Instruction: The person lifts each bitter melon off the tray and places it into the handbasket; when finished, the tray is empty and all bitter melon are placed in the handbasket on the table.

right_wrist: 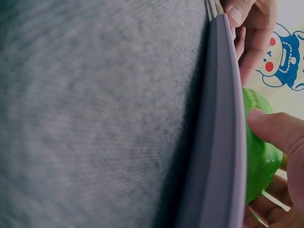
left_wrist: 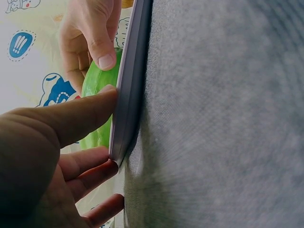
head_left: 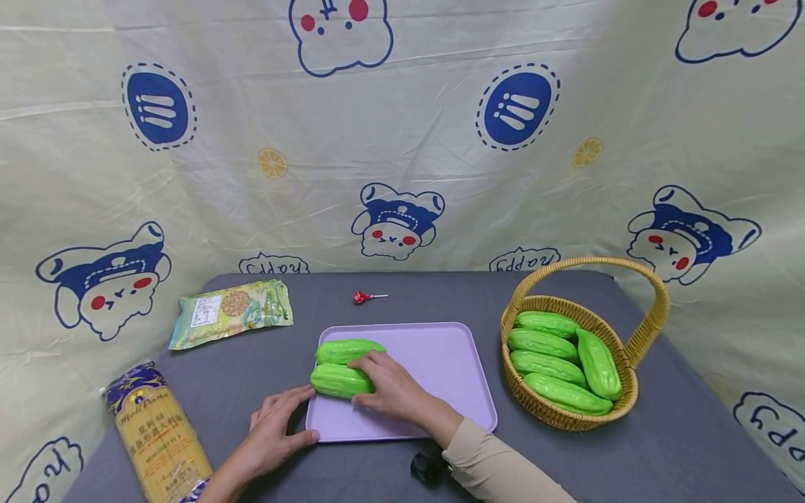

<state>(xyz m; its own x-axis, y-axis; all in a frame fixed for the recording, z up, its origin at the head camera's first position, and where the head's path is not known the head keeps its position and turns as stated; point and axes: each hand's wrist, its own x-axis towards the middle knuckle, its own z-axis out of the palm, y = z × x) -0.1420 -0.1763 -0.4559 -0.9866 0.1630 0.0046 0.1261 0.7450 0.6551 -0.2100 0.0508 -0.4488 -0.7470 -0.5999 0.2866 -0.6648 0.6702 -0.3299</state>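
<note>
A light purple tray (head_left: pixel 434 377) lies on the table with two bright green, ridged bitter melons side by side at its left. My right hand (head_left: pixel 399 391) grips the right end of the nearer bitter melon (head_left: pixel 339 381), thumb on the near side and fingers over the far side. Behind it lies the other bitter melon (head_left: pixel 349 351). At the tray's front left corner, my left hand (head_left: pixel 273 429) rests with extended fingers and thumb touching the rim. In the left wrist view the left thumb (left_wrist: pixel 80 111) lies against the tray edge.
On the right stands a wicker basket (head_left: pixel 560 419) of several bitter melons, its handle arching high. A green snack bag (head_left: pixel 233 314) and a yellow pasta pack (head_left: pixel 160 433) lie left. Behind the tray is a red lollipop (head_left: pixel 361 297). A black object (head_left: pixel 428 468) sits near the right sleeve.
</note>
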